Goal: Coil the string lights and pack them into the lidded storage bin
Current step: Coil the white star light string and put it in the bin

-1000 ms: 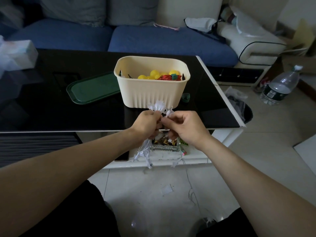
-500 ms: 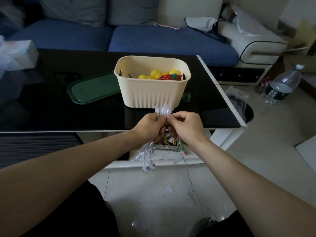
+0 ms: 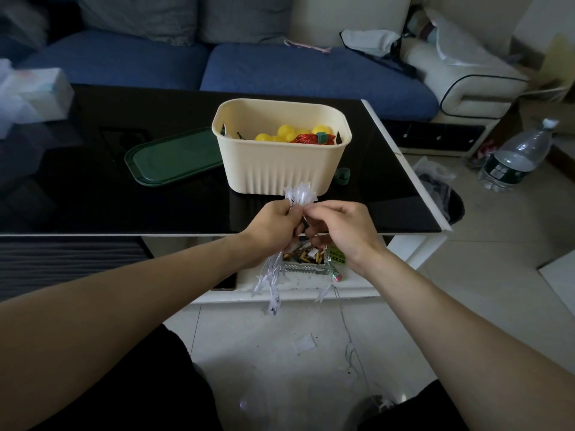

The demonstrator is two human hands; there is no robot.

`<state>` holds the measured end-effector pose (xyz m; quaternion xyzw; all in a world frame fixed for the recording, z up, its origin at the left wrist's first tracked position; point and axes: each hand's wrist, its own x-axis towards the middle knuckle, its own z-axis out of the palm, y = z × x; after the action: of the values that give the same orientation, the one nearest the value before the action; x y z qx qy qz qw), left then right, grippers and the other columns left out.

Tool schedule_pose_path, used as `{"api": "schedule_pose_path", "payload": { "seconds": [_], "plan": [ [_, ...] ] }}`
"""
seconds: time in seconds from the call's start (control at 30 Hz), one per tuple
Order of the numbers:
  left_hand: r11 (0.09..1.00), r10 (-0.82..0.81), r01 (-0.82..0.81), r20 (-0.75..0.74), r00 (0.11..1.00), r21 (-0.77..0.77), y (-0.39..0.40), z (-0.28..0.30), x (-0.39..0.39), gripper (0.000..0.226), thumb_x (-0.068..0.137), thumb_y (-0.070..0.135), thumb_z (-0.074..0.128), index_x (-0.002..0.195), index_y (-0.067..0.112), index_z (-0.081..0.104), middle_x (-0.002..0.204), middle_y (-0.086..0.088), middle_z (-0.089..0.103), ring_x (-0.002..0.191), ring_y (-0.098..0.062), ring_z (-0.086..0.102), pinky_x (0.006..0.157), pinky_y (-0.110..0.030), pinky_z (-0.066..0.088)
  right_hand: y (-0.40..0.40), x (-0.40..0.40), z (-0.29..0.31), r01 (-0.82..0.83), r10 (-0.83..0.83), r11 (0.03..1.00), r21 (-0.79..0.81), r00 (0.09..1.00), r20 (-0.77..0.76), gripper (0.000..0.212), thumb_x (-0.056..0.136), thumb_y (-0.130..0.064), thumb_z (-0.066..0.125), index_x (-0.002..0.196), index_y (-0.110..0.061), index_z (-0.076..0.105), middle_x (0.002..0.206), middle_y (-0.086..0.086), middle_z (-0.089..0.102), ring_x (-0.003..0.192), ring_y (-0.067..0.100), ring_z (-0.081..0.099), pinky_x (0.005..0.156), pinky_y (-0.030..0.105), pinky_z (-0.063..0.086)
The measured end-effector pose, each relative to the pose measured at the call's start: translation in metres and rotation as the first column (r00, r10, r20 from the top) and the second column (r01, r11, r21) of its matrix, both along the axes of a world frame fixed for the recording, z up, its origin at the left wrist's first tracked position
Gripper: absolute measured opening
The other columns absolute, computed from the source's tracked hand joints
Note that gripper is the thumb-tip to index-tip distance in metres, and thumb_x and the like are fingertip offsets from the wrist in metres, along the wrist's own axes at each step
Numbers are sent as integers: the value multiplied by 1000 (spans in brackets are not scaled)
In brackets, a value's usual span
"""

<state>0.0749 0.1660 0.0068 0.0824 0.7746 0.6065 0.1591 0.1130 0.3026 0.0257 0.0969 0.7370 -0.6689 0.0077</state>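
My left hand (image 3: 273, 227) grips a bundle of white star-shaped string lights (image 3: 299, 194); star tips stick out above the fist and more stars hang below it. My right hand (image 3: 339, 228) pinches the string right beside the left thumb. A thin wire (image 3: 345, 325) trails from the hands down to the floor. The cream storage bin (image 3: 280, 164) stands open on the black table just beyond my hands, with yellow balls and a red item inside. Its dark green lid (image 3: 174, 157) lies flat to the left of the bin.
The black glass table (image 3: 93, 197) has a white edge near me. A small green loop (image 3: 342, 176) lies right of the bin. A tissue box (image 3: 34, 94) sits far left. A water bottle (image 3: 516, 157) and a dark bin stand on the floor right. A blue sofa is behind.
Both hands have risen slightly toward the bin with the bundle, and the dangling stars under the left hand have swung a little.
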Motion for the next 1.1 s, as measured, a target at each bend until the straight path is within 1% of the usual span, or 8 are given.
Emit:
{"api": "schedule_pose_path", "payload": {
  "seconds": [0.17, 0.33, 0.57, 0.67, 0.77, 0.87, 1.0, 1.1],
  "plan": [
    [991, 94, -104, 106, 990, 84, -3, -2, -6, 29, 103, 9, 35, 76, 7, 46, 60, -6, 40, 44, -16, 35, 44, -25, 31, -3, 1, -1, -188, 196, 971, 146, 980, -43, 44, 87, 5, 60, 105, -33, 75, 93, 10, 75, 82, 33, 69, 80, 53, 57],
    [964, 219, -240, 165, 962, 117, -7, -4, -13, 29, 99, 12, 37, 73, 7, 49, 47, 3, 39, 42, -15, 32, 45, -26, 28, -7, 0, -13, -403, 433, 829, 387, 901, 10, 69, 91, -3, 65, 150, -30, 42, 88, -4, 67, 70, 15, 65, 73, 38, 58],
    [942, 295, -305, 91, 951, 140, -8, -4, -19, 28, 101, 14, 34, 79, 13, 51, 57, 2, 42, 48, -13, 40, 47, -27, 35, -3, -5, -14, -221, 265, 865, 450, 963, -37, 25, 88, -14, 74, 100, -22, 53, 75, 0, 72, 64, 15, 70, 65, 33, 56],
    [897, 379, -400, 141, 915, 185, -17, 0, -25, 29, 104, 14, 32, 83, 12, 51, 63, -4, 50, 51, -16, 51, 50, -31, 46, 10, -5, -14, -325, 318, 771, 548, 941, 111, 16, 86, -25, 78, 85, -21, 63, 68, -5, 68, 61, 8, 63, 61, 27, 50],
    [837, 387, -451, 249, 888, 309, -24, 8, -29, 28, 107, 16, 29, 87, 9, 48, 73, -11, 62, 59, -24, 64, 65, -39, 57, 21, -3, -16, -493, 410, 751, 439, 869, 276, 13, 88, -22, 77, 83, -17, 67, 74, -2, 67, 65, 7, 61, 65, 28, 51],
    [817, 293, -393, 284, 913, 422, -24, 17, -25, 25, 106, 14, 26, 89, 9, 43, 73, -15, 63, 65, -32, 67, 72, -45, 58, 25, 0, -17, -561, 469, 804, 196, 801, 372, 17, 93, -24, 71, 85, -11, 64, 71, 7, 61, 63, 17, 65, 74, 40, 60],
    [764, 238, -399, 353, 905, 507, -29, 21, -26, 26, 105, 14, 29, 84, 10, 44, 63, -12, 56, 60, -33, 65, 63, -45, 61, 27, 0, -15, -567, 463, 790, 234, 801, 380, 48, 81, -59, 65, 77, -11, 63, 64, 2, 53, 59, 17, 55, 78, 41, 59],
    [761, 228, -404, 373, 899, 508, -32, 19, -29, 31, 105, 15, 32, 77, 13, 44, 56, -5, 45, 46, -26, 53, 52, -35, 56, 37, -3, -14, -522, 419, 812, 262, 833, 362, 52, 89, -58, 59, 73, -8, 62, 66, 5, 59, 68, 21, 59, 80, 40, 57]
  ]
}}
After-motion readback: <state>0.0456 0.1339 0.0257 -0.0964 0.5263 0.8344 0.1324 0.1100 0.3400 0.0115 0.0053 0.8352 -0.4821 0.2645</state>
